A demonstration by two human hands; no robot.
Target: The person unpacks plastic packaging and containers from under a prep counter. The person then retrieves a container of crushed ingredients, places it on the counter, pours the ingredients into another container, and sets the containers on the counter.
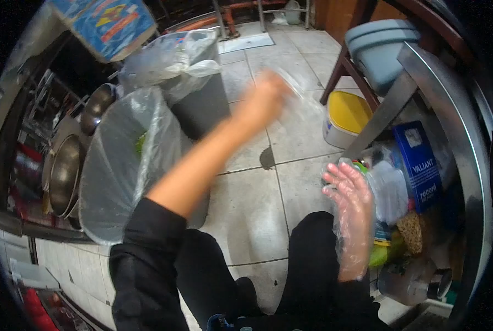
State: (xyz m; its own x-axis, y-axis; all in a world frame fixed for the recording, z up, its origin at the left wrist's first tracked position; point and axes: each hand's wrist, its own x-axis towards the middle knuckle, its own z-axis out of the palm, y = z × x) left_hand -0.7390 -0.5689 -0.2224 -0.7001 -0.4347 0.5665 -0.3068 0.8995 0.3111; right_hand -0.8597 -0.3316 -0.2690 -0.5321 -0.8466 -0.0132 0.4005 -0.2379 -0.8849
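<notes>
Blurred by motion, my left hand (264, 96) is bare and stretched out over the tiled floor. Its fingers are closed on a thin clear film (301, 105), which looks like a disposable plastic glove and trails off to the right. My right hand (350, 193) wears a loose, wrinkled clear plastic glove (352, 231). The fingers of that hand are raised and apart, with nothing in them, beside the shelf under the steel frame.
At left stands a bin with a clear liner (111, 182) and green scraps inside; a second lined bin (196, 105) is behind it. Metal bowls (64, 174) sit further left. On the right are a yellow-lidded tub (348, 113), a steel leg (381, 107) and a blue box (419, 165).
</notes>
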